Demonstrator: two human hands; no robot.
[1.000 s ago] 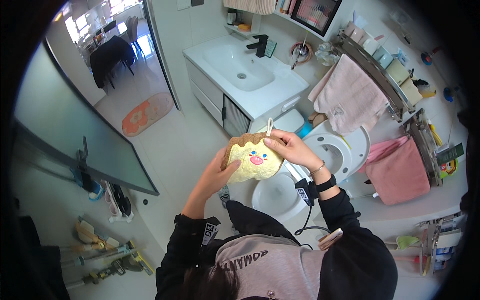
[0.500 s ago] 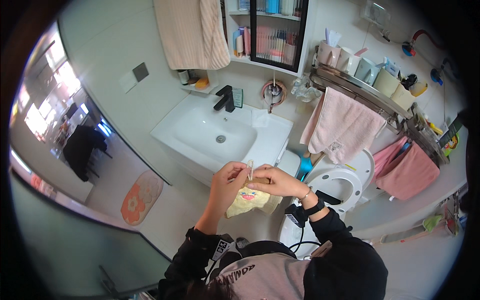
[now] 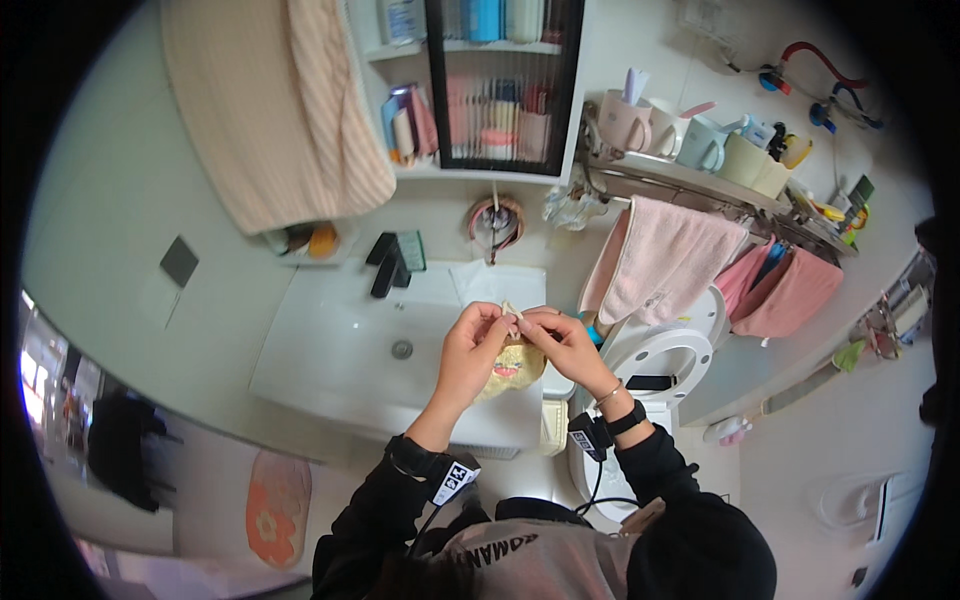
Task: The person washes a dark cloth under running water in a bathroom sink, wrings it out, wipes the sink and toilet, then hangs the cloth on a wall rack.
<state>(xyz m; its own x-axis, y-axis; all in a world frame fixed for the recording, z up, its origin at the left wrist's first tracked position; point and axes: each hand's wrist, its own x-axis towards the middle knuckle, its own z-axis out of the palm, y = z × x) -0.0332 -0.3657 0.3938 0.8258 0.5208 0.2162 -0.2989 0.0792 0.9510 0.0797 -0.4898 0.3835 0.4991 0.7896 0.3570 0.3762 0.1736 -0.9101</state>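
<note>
A fluffy yellow hand towel (image 3: 518, 368) with a small face design hangs between my hands, over the right front of the washbasin. Its pale hanging loop (image 3: 511, 310) stands up at the top, pinched between the fingertips. My left hand (image 3: 466, 352) grips the loop from the left side, fingers closed. From the other side my right hand (image 3: 572, 356) has its thumb and fingers closed at the base of the loop. The fingers partly cover the brown upper edge of the towel.
A white washbasin (image 3: 480, 420) with a black faucet (image 3: 390, 264) lies beneath and left. At right are an open toilet (image 3: 690, 350), a pink towel (image 3: 670, 260) on a rail, and a shelf with several mugs (image 3: 705, 145). A cabinet (image 3: 500, 110) juts out above the basin.
My hands and the yellow towel have moved forward, from in front of the basin to over its right front. The view has shifted with them. Both hands still grip the loop.
</note>
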